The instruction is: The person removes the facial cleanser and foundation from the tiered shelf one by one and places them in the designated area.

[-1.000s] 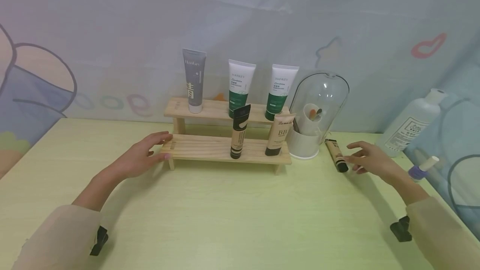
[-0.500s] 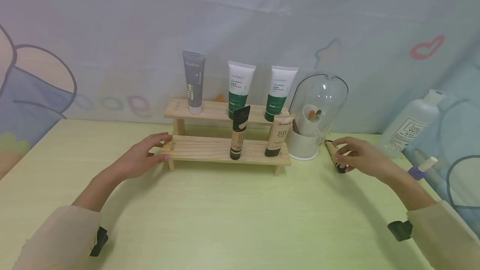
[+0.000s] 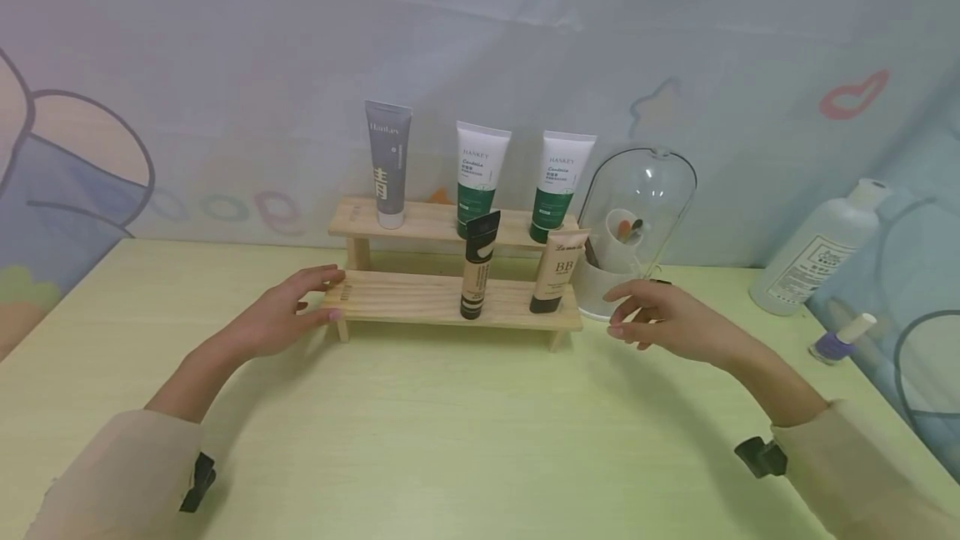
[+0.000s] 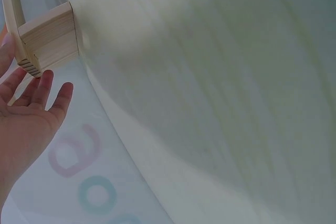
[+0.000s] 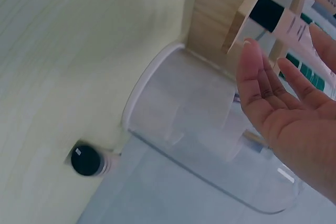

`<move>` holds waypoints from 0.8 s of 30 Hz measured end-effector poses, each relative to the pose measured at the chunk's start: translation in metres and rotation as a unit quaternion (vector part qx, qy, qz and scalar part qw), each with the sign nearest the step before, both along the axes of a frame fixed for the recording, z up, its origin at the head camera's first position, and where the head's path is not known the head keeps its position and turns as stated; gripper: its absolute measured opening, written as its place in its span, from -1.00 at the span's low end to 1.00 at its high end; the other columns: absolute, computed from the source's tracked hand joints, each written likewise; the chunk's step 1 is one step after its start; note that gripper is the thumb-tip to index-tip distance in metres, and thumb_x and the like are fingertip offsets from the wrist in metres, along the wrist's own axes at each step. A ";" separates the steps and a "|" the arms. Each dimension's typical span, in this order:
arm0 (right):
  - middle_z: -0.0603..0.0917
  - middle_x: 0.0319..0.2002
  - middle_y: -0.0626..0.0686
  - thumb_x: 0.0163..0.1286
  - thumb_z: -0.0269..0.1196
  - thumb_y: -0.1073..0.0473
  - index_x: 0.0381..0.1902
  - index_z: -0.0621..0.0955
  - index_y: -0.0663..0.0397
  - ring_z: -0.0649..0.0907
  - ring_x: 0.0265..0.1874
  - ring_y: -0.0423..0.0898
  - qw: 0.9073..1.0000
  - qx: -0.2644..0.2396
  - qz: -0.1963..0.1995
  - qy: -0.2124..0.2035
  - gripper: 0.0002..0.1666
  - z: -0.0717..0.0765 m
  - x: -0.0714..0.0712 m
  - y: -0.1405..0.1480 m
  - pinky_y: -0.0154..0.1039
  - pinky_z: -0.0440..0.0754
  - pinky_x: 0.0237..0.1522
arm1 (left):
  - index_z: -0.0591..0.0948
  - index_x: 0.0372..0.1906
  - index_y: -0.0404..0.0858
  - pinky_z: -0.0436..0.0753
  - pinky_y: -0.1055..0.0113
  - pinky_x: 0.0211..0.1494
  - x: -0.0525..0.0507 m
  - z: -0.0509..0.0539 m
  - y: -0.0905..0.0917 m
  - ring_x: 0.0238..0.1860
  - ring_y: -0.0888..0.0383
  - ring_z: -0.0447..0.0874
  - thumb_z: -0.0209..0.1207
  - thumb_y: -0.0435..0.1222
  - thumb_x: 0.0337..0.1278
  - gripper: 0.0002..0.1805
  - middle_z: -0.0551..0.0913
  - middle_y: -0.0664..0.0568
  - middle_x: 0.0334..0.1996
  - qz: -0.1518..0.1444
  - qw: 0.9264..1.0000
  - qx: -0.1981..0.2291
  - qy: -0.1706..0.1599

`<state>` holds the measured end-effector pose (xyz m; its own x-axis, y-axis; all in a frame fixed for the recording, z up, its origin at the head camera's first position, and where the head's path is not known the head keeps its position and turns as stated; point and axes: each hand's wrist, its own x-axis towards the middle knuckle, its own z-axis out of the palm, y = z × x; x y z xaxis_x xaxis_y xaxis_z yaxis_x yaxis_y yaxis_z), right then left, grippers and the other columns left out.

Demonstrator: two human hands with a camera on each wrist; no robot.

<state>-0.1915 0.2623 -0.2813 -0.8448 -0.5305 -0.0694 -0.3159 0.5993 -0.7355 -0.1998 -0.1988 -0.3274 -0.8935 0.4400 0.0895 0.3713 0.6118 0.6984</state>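
A two-tier wooden stand (image 3: pixel 397 294) sits with my left hand (image 3: pixel 281 315) at its left end, thumb and fingertips touching the lower board. In the left wrist view, that hand's (image 4: pixel 26 129) fingers spread beside the board end (image 4: pixel 31 59). My right hand (image 3: pixel 675 323) hovers empty, fingers loosely bent, before the clear dome (image 3: pixel 645 190) and right of the beige BB tube (image 3: pixel 558 269). A black-topped tube (image 3: pixel 477 265) stands on the lower tier. Beyond the right hand (image 5: pixel 294 108), a tube with a black cap (image 5: pixel 86 160) lies on the table, mostly hidden in the head view.
On the upper tier stand a grey tube (image 3: pixel 388 165) and two white-green tubes, one central (image 3: pixel 478 177), one right (image 3: pixel 558 186). At the right are a large labelled bottle (image 3: pixel 817 248) and a small purple bottle (image 3: pixel 834 346). A cloth backdrop (image 3: pixel 300 65) hangs behind.
My right hand has moved left from beside the lying tube to a place in front of the dome, with nothing held. My left hand has stayed at the stand's end.
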 end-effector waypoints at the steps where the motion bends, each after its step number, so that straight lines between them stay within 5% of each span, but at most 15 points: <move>1: 0.57 -0.20 0.15 0.26 0.23 0.21 0.09 0.40 0.31 0.62 -0.29 0.03 1.000 -0.002 0.009 0.003 -0.51 0.000 0.000 -0.004 -0.21 0.64 -0.32 | 0.14 0.31 -0.46 0.24 -0.21 0.19 0.000 0.000 0.000 0.24 -0.28 0.13 0.06 -0.23 0.27 -0.36 0.10 -0.34 0.30 0.001 1.000 -0.001 0.000; 17: 0.54 -0.08 0.24 0.24 0.24 0.28 0.12 0.40 0.37 0.57 -0.10 0.06 0.995 -0.052 0.072 0.038 -0.48 0.000 0.006 -0.068 -0.18 0.59 -0.10 | 0.14 0.31 -0.47 0.25 -0.18 0.20 -0.001 -0.001 -0.001 0.25 -0.26 0.14 0.06 -0.25 0.26 -0.36 0.11 -0.33 0.30 0.000 1.000 0.010 -0.003; 24: 0.53 -0.03 0.28 0.20 0.26 0.33 0.11 0.40 0.38 0.57 -0.07 0.09 0.994 -0.082 0.049 0.051 -0.48 -0.001 0.005 -0.094 -0.12 0.57 -0.05 | 0.16 0.31 -0.46 0.25 -0.17 0.20 -0.001 -0.002 -0.001 0.24 -0.26 0.14 0.07 -0.24 0.26 -0.37 0.10 -0.33 0.30 0.001 1.000 0.008 0.000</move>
